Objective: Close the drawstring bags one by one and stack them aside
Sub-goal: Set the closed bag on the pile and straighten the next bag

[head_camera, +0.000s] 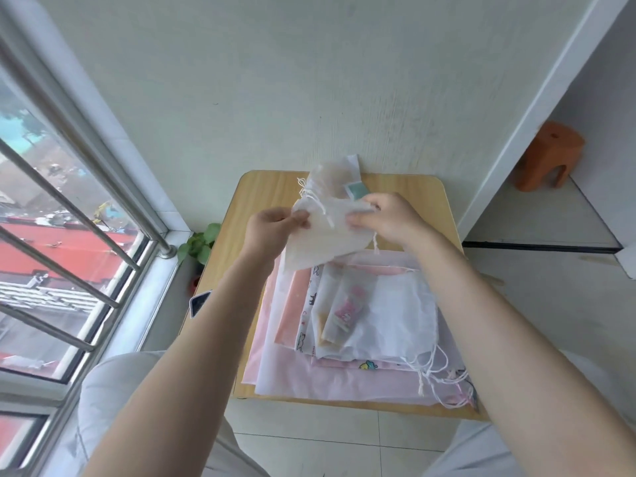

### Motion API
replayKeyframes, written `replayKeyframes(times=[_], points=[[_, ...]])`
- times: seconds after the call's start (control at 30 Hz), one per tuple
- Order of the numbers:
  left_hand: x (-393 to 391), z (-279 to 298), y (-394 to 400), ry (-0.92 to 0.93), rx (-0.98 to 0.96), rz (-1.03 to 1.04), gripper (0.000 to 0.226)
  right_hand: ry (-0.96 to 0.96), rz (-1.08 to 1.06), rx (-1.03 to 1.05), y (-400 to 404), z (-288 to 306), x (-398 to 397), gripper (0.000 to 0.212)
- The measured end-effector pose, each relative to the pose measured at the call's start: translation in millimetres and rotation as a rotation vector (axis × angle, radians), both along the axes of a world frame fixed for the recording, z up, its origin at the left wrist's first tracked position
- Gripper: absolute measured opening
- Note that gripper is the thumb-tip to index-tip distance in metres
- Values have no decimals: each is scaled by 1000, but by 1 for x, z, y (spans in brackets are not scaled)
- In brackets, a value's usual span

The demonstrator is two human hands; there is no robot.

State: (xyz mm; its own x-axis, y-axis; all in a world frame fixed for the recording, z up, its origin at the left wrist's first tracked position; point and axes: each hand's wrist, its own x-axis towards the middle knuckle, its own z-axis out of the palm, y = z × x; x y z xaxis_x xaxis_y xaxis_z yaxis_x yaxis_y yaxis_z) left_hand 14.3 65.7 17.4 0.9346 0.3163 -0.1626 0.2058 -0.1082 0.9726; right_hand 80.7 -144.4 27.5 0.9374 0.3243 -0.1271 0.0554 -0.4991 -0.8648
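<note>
A small wooden table [437, 201] carries a pile of sheer white and pink drawstring bags [371, 325], their white cords trailing off the near right corner. Above the pile I hold a translucent white drawstring bag [323, 235]. My left hand [272, 228] pinches its left edge and my right hand [389, 218] grips its right side, where a cord hangs down. Behind it, at the table's far edge, lie a few more sheer bags [330, 177], one with a green label.
A barred window [69, 235] runs along the left. A small potted plant [199, 242] and a dark phone-like object [199, 301] sit left of the table. The wall stands right behind the table. An orange stool [550, 156] is at the far right.
</note>
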Motion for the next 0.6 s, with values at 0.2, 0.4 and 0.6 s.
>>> replayKeyframes(times=[0.2,0.4,0.6], points=[[-3,2,7,57,-88,-232,26,316,75,167,2,1,-5,14],[-8,-16,11,224,-160,-96,16,699,209,168,-3,-16,-14,10],[-12,-44,16,433,-261,35,28,613,92,46,-9,-37,-21,15]])
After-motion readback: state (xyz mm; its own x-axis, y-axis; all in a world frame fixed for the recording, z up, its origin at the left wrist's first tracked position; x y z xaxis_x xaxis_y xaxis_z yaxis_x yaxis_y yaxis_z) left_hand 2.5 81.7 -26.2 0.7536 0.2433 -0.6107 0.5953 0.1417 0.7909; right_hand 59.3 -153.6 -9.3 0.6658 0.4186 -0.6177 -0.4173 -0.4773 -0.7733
